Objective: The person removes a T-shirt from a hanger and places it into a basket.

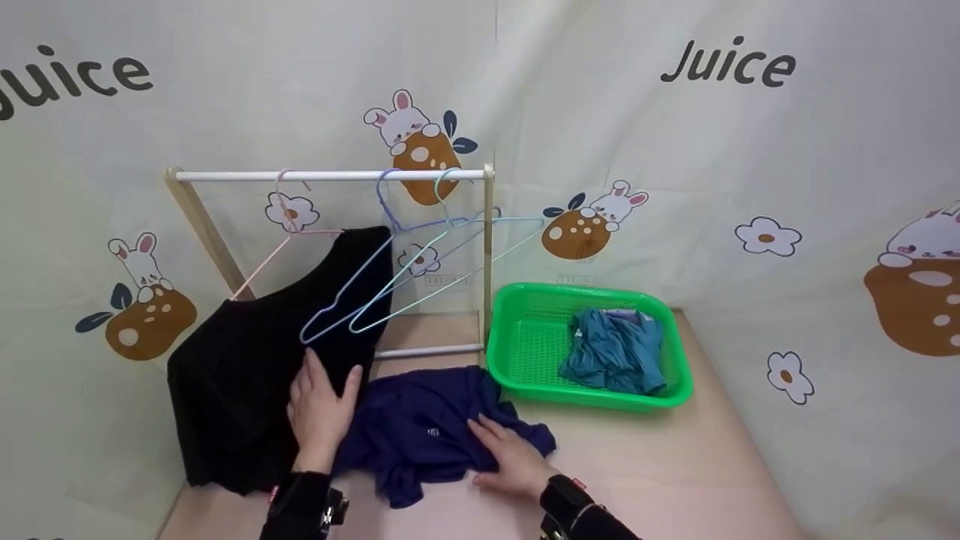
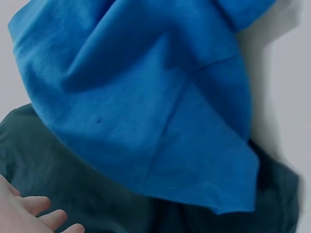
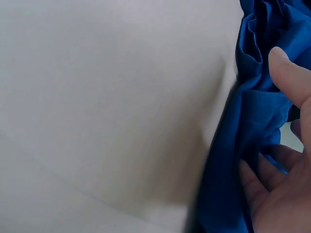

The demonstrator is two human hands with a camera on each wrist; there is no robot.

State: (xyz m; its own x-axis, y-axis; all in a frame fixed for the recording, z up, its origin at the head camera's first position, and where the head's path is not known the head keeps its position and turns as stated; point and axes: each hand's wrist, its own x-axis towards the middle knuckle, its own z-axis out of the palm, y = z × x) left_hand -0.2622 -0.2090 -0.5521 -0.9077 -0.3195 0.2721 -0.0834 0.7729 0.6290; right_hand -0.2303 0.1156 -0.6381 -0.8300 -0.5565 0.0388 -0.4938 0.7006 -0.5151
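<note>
A navy blue shirt (image 1: 420, 435) lies crumpled on the pink table (image 1: 675, 465); it also fills the left wrist view (image 2: 146, 107). My right hand (image 1: 510, 454) lies on its right side. In the right wrist view the thumb (image 3: 289, 73) and fingers (image 3: 257, 179) close round a fold of the shirt (image 3: 243, 126). My left hand (image 1: 319, 409) rests flat with straight fingers where the shirt's left edge meets a black garment (image 1: 240, 375). That garment hangs from a pink hanger (image 1: 281, 240) on the rack's white bar (image 1: 330, 175). The left fingertips (image 2: 39, 213) show over dark cloth (image 2: 97, 194).
Two bare hangers, purple (image 1: 390, 225) and light blue (image 1: 450, 255), hang on the same bar. A green plastic basket (image 1: 525, 330) with a teal garment (image 1: 615, 352) stands to the right of the rack. Printed curtain walls surround the table.
</note>
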